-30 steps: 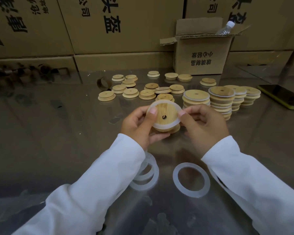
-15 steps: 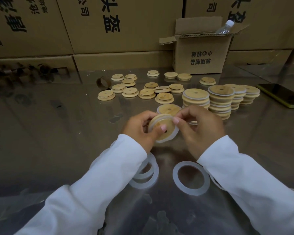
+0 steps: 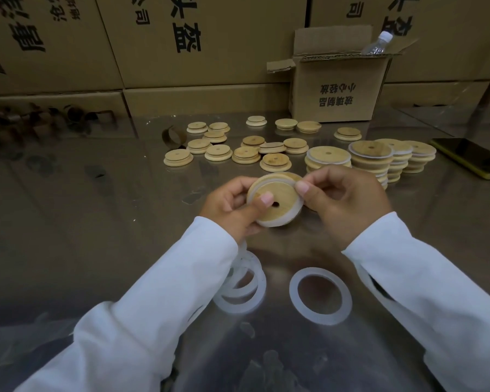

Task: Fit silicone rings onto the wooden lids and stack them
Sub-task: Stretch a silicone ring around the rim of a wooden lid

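**Both hands on one lid**

Seen from the head view, the left hand [image 3: 232, 205] gripped a wooden lid [image 3: 286, 198] at centre frame over the table [image 3: 96, 222], its thumb pressed on the face beside the hole. The right hand [image 3: 348, 202] pinched the silicone ring [image 3: 296, 212] at the lid's upper right rim. Loose rings [image 3: 320, 318] lay at lower centre. Ringed stacks [image 3: 371, 154] stood at centre right, with bare lids [image 3: 218, 152] further left.
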The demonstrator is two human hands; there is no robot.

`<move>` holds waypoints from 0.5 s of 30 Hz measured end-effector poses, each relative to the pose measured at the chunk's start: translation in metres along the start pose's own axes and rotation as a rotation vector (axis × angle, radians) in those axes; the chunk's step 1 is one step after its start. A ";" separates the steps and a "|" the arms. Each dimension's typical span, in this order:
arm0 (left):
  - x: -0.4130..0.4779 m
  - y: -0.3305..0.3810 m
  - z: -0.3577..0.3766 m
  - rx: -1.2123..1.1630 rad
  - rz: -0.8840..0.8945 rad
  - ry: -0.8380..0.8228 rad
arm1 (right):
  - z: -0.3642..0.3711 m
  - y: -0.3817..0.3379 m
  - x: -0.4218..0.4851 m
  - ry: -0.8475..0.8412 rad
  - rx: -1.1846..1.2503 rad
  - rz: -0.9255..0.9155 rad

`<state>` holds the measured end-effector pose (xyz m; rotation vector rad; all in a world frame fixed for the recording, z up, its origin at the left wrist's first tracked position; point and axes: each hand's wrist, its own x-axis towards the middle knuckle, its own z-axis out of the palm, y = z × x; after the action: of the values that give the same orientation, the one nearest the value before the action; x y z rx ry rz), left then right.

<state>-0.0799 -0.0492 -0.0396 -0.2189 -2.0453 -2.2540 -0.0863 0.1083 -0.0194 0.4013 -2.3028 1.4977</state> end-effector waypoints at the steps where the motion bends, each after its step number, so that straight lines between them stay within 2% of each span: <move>1: 0.000 -0.001 0.000 -0.003 0.001 0.005 | 0.000 0.000 0.000 0.000 0.027 0.007; 4: -0.001 -0.002 0.002 -0.021 -0.001 0.034 | 0.003 0.003 -0.003 0.019 0.065 0.006; 10: 0.001 0.000 0.003 -0.112 -0.074 0.106 | 0.011 0.004 -0.009 0.060 -0.051 -0.034; 15: 0.000 -0.005 0.005 0.054 -0.072 0.030 | 0.011 0.005 -0.008 0.049 -0.074 -0.033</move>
<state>-0.0802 -0.0434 -0.0440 -0.1086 -2.1290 -2.2237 -0.0830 0.1005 -0.0316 0.3763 -2.2942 1.3860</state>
